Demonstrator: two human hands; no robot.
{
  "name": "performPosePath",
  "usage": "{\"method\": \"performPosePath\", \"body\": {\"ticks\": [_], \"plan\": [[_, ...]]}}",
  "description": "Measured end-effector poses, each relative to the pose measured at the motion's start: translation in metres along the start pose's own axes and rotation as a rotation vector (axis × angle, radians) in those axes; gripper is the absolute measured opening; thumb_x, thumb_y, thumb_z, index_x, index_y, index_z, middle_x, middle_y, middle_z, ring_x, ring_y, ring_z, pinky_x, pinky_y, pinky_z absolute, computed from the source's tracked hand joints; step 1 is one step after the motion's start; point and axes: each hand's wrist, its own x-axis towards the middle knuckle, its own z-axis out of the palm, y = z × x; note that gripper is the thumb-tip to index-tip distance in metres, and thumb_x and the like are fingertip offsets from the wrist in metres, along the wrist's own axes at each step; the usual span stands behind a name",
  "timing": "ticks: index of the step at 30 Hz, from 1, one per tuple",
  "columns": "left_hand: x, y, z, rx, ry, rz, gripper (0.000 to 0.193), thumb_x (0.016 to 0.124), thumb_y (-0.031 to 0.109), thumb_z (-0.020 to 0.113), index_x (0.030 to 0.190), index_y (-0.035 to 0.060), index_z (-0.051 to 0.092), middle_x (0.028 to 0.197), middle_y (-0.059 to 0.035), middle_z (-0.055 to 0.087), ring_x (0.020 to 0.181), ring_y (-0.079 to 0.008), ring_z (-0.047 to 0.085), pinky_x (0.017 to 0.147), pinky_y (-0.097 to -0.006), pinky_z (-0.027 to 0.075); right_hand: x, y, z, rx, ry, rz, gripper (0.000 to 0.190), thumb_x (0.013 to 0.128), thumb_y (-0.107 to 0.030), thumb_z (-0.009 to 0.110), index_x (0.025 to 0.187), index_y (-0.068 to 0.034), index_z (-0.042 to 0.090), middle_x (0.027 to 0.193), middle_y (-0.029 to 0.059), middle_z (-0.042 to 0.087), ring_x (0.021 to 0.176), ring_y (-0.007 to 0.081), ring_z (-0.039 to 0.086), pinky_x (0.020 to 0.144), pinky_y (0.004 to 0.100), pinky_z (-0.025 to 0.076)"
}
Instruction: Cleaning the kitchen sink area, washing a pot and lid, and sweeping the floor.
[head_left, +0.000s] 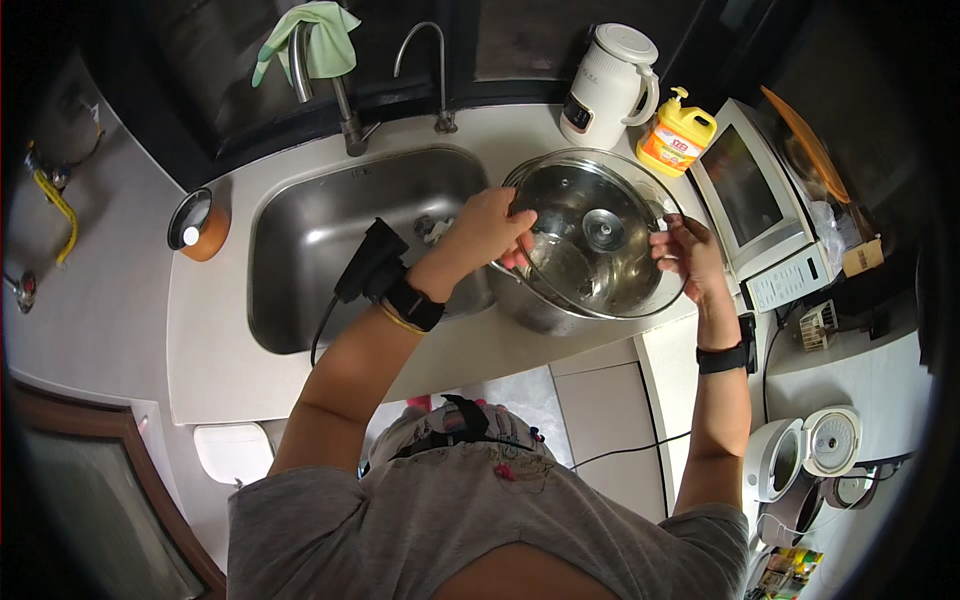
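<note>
A round glass lid with a metal rim (626, 300) is held tilted over a stainless steel pot (536, 307) on the counter, right of the sink. My left hand (487, 229) grips the lid's left edge, its thumb on the rim. On the opposite edge, the fingers of my right hand (686, 251) are closed on the rim. Through the glass the shiny inside of the pot shows; its contents cannot be made out. Both wrists wear black straps, and a black device with a cable sits by my left wrist.
A steel sink (300, 225) with a faucet (349, 127) and a draped green glove (322, 37) lies to the left. Behind the pot stand a white electric kettle (611, 86) and a yellow detergent bottle (677, 139). A microwave oven (750, 187) is at right, a brown pot (214, 232) at far left.
</note>
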Motion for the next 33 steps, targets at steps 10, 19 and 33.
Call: {"method": "performPosePath", "body": {"ticks": [10, 19, 33], "plan": [[0.015, -0.011, -0.009, 1.045, 0.219, 0.433, 0.031, 0.074, 0.022, 0.059, 0.058, -0.0038, 0.055, 0.050, -0.0145, 0.054, 0.051, -0.0269, 0.058, 0.053, -0.0348, 0.047, 0.018, 0.015, 0.032, -1.448, 0.366, -0.111, 0.039, 0.079, -0.035, 0.047, 0.104, -0.005, 0.047, 0.082, 0.0200, 0.059, 0.077, 0.0339, 0.058, 0.066, 0.0421, 0.046], [0.019, 0.008, -0.003, 1.200, 0.033, 0.160, 0.027, 0.070, 0.026, 0.062, 0.071, -0.0007, 0.058, 0.075, -0.0184, 0.058, 0.075, -0.0325, 0.057, 0.065, -0.0386, 0.046, 0.028, 0.018, 0.027, -1.650, 0.299, -0.099, 0.035, 0.081, -0.035, 0.043, 0.097, -0.006, 0.053, 0.079, 0.0119, 0.062, 0.071, 0.0250, 0.061, 0.060, 0.0362, 0.050], [0.033, -0.001, -0.003, 1.282, 0.144, 0.232, 0.028, 0.075, 0.025, 0.059, 0.076, -0.0026, 0.056, 0.063, -0.0158, 0.057, 0.060, -0.0287, 0.057, 0.056, -0.0375, 0.046, 0.010, 0.013, 0.015, -1.488, 0.473, -0.141, 0.032, 0.077, -0.030, 0.053, 0.095, -0.004, 0.051, 0.077, 0.0124, 0.062, 0.071, 0.0254, 0.062, 0.059, 0.0367, 0.049]]}}
